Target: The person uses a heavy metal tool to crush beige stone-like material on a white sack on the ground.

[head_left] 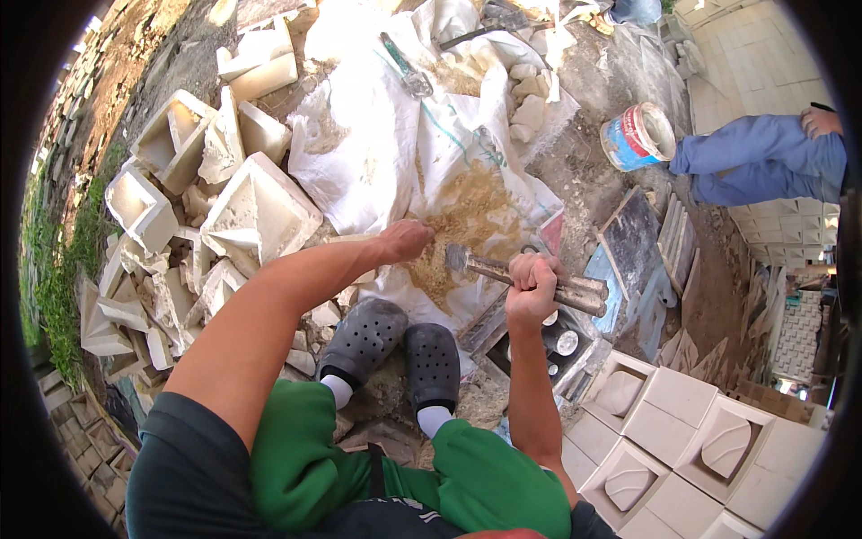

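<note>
Gripping the hammer [525,274] in my right hand [532,286], fingers wrapped tight round its handle, I see its metal head poised just above the sandy heap on the white sack [359,153]. My left hand [404,239] rests closed on the pale tile piece [359,241] at the heap's edge; what the fingers clasp, I cannot tell. To strike well, I judge the blows should be short and land clear of those knuckles. Broken moulds [256,211] are piled to the left.

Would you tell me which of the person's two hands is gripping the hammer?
The right hand grips the hammer by its handle; the left hand rests on the sandy white sack.
</note>
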Tool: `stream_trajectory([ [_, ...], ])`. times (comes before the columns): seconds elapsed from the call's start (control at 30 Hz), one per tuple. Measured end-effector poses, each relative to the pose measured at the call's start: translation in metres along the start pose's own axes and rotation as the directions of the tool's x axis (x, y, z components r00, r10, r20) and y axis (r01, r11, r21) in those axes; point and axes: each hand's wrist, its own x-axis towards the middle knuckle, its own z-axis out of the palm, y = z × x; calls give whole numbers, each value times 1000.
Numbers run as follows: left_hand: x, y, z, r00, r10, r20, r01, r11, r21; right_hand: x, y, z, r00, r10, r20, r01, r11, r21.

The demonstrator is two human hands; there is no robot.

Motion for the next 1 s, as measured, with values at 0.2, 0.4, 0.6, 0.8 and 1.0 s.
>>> stream_trajectory([
  [0.2, 1, 22, -10, 998, -64, -2, 62, 976, -210, 4, 1, -1, 996, 60, -70, -63, 997, -32],
  [0.4, -3, -9, -11, 974, -52, -222, 21, 990, -139, 33, -59, 41, 998, 45, -48, -49, 995, -91],
  [0.6, -3, -11, -21, 982, -91, -165, 73, 991, -113, 34, -82, 63, 991, -86, 107, 97, 990, -101],
  [0.8, -3, -4, -15, 976, -136, -172, 108, 981, -161, 13, 36, 22, 994, 41, -101, -64, 969, -239],
  [1.0, -4, -16, -7, 978, -23, -210, -9, 988, -153, 46, -11, 19, 996, 91, 19, -88, 991, -97],
])
